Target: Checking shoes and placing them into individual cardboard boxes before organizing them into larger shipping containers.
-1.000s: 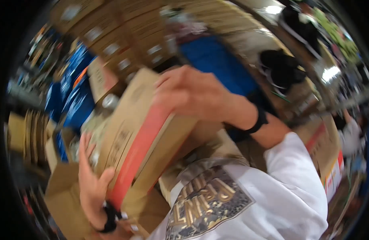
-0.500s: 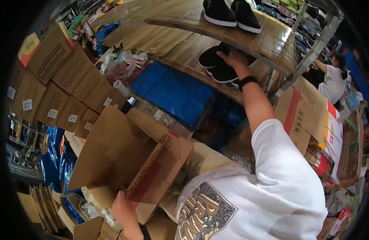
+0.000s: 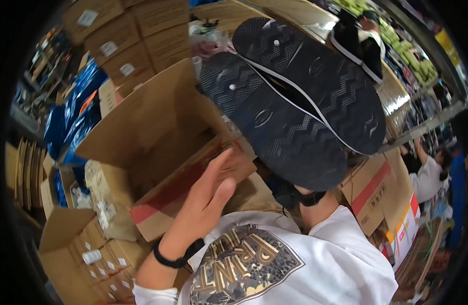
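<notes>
A pair of black shoes [image 3: 295, 107] is held up close in front of me, with the dark zigzag-patterned soles facing me and white edging showing between them. My right hand [image 3: 306, 191] grips them from behind; its fingers are hidden by the soles and only a bit of hand shows above the black wristband. My left hand [image 3: 207, 197] is open, holding nothing, with fingers extended and thumb apart. It hovers in front of the red-banded side of an open cardboard box [image 3: 124, 129], whose tall flap stands up. The box's dark inside shows no contents clearly.
Stacked closed cartons [image 3: 137, 38] stand behind the box. Another open carton [image 3: 66, 236] with small boxes inside sits at lower left. Black shoes [image 3: 360, 48] rest on the metal-framed shelf [image 3: 396, 101]. A red-striped carton [image 3: 376, 188] stands at right, and a person [image 3: 429, 175] is farther right.
My right hand has taken the black shoes from the lower shelf and brought them close, soles toward me. My left hand has let go of the box's edge and risen. The view has turned.
</notes>
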Demonstrator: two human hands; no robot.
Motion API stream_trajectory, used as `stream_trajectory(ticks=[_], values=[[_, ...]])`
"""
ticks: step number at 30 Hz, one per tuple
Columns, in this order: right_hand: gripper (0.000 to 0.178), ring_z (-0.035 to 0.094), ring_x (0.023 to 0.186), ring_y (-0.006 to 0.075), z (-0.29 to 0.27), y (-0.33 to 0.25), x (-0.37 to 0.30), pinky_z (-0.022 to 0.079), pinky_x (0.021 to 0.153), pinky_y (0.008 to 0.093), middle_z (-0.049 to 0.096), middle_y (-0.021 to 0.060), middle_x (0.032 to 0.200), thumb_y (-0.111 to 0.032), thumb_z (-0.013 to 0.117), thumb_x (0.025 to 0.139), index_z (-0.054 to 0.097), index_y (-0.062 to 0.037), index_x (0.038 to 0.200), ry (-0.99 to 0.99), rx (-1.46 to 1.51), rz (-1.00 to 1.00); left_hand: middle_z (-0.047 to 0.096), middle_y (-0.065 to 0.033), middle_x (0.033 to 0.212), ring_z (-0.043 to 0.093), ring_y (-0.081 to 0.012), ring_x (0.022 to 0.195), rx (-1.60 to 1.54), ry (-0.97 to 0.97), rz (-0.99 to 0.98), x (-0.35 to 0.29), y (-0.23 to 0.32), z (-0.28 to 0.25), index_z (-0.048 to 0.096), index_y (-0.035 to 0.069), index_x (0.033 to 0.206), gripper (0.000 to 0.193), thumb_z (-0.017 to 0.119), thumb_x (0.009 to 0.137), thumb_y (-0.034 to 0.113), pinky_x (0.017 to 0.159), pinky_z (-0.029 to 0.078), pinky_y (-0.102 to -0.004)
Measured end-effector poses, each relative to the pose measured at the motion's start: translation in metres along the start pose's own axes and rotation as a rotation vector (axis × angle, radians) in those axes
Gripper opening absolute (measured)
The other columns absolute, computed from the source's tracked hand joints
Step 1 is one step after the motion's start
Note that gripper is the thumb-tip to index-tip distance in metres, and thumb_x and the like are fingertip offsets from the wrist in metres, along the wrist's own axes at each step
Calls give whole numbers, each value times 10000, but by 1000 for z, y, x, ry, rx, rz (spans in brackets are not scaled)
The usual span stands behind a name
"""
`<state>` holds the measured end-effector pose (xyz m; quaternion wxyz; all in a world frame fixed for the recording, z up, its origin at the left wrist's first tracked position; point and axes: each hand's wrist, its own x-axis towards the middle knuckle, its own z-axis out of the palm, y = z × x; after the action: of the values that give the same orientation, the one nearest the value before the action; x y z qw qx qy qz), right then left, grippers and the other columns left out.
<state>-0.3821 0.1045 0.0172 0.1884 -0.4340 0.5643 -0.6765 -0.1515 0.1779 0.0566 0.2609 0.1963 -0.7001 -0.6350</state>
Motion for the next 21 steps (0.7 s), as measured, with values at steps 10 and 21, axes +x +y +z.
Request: stream_trajectory(ticks=[10, 21], values=[[610, 596, 1191, 276, -36, -85, -80, 549, 963, 357, 498, 171, 1437, -272, 603, 983, 384, -10, 1489, -303, 704, 297, 640, -116, 1152, 597, -203, 1024, 530, 863, 475, -30, 1, -70, 544, -12, 1335, 333, 519, 1014, 74, 928, 460, -310], [416, 613, 1148, 312, 74, -45, -29, 498, 983, 399, 660, 118, 1208, 24, 619, 769, 668, -60, 1174, -793, -616, -962, 638, -164, 1223, 611, -333, 1106, 1245, 145, 188, -58, -20, -111, 589, 81, 1333, 403, 568, 931, 77, 982, 476, -446]])
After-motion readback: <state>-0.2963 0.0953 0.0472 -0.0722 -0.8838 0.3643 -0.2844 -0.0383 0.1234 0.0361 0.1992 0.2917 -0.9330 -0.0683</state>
